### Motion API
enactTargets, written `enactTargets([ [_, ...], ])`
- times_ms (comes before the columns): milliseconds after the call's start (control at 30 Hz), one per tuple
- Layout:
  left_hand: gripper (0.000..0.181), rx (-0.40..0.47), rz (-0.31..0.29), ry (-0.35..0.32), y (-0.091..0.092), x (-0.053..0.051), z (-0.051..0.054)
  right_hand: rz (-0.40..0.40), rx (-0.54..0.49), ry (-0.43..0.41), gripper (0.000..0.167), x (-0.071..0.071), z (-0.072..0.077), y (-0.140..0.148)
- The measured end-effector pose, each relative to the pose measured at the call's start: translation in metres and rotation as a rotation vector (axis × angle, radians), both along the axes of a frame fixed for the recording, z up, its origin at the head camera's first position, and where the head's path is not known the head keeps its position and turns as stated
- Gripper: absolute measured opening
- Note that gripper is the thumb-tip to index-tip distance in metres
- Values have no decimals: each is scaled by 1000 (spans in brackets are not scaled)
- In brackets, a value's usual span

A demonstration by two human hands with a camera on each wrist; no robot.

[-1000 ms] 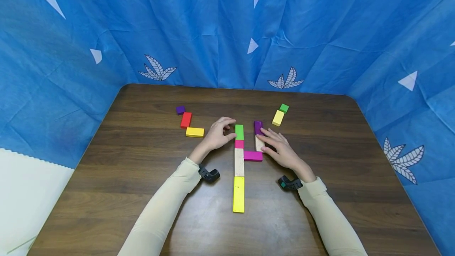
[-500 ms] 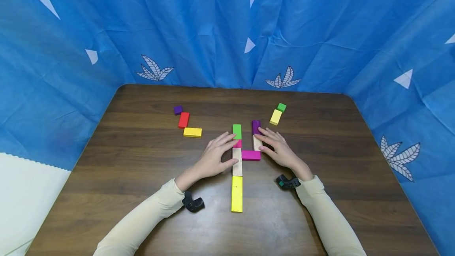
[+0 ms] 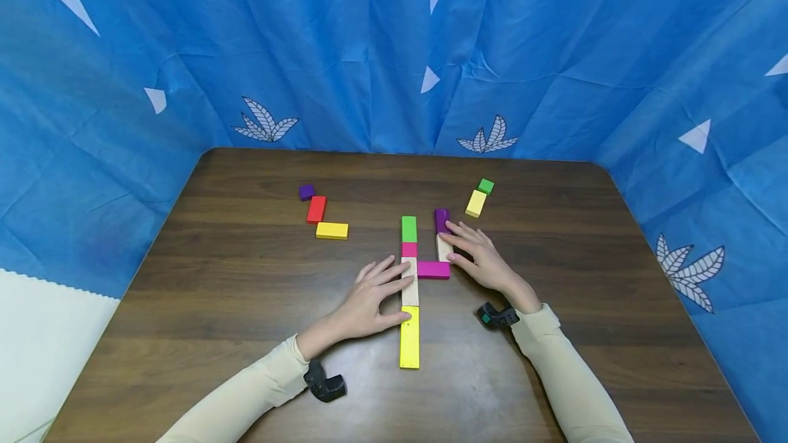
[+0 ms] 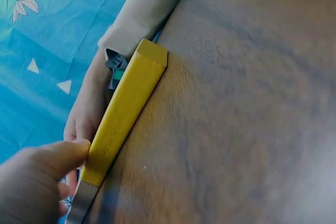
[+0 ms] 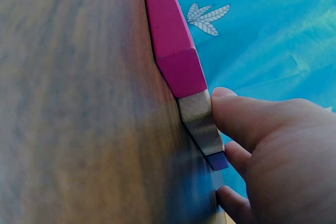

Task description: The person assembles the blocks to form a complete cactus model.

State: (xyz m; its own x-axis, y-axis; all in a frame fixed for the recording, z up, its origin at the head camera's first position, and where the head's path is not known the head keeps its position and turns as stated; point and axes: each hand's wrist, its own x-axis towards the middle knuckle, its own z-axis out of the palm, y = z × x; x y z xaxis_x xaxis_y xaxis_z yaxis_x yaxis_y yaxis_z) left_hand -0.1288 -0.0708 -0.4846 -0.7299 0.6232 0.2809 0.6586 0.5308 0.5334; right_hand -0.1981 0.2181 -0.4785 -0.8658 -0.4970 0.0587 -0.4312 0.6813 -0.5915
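Note:
A row of wooden blocks runs toward me in the head view: green (image 3: 409, 229), pink (image 3: 409, 249), long white (image 3: 410, 297) and long yellow (image 3: 409, 351). Across this row lies my left hand (image 3: 363, 301), fingers spread, fingertips on the white block and thumb at the yellow one, also seen in the left wrist view (image 4: 123, 119). A magenta block (image 3: 434, 270) juts right from the white block. Beyond its right end stand a short white block (image 3: 442, 253) and a purple block (image 3: 441, 219). My right hand (image 3: 486, 264) touches these two with extended fingers.
At the back left lie a dark purple cube (image 3: 306, 192), a red block (image 3: 317, 210) and a yellow block (image 3: 332, 231). A pale yellow block (image 3: 476, 204) and a green cube (image 3: 486, 186) lie back right. Blue curtain (image 3: 345, 53) surrounds the brown table (image 3: 246, 272).
My left hand has left the green block and slid toward me along the row, fingers spreading, to the long white and yellow blocks. My right hand has stayed in place.

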Motion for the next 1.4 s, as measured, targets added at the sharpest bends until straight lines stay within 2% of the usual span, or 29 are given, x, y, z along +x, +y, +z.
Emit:
enactTargets([
  [133, 62, 3, 5, 24, -1, 2, -5, -5, -3, 1, 49, 0, 1, -1],
  [333, 61, -24, 15, 19, -3, 4, -8, -1, 4, -9, 50, 1, 1, -3],
  [533, 62, -28, 21, 40, -4, 5, -8, -4, -62, 3, 50, 0, 8, -4],
  [667, 62, -24, 18, 50, -3, 5, -9, -82, -139, 60, 49, -8, 17, 4],
  [833, 61, -20, 21, 55, -2, 4, -9, -250, -148, 99, 55, -32, 27, 19],
  [967, 61, -19, 20, 60, -2, 4, -8, -379, -121, 35, 63, -52, 31, 30],
  [1067, 61, -25, 18, 57, -2, 4, -7, -447, -109, -44, 66, -64, 32, 37],
  [1233, 61, -35, 17, 38, -1, 3, -7, -502, -100, -169, 68, -77, 31, 42],
  [1400, 61, -34, 17, 28, -2, 3, -5, -511, -103, -224, 67, -83, 32, 42],
])
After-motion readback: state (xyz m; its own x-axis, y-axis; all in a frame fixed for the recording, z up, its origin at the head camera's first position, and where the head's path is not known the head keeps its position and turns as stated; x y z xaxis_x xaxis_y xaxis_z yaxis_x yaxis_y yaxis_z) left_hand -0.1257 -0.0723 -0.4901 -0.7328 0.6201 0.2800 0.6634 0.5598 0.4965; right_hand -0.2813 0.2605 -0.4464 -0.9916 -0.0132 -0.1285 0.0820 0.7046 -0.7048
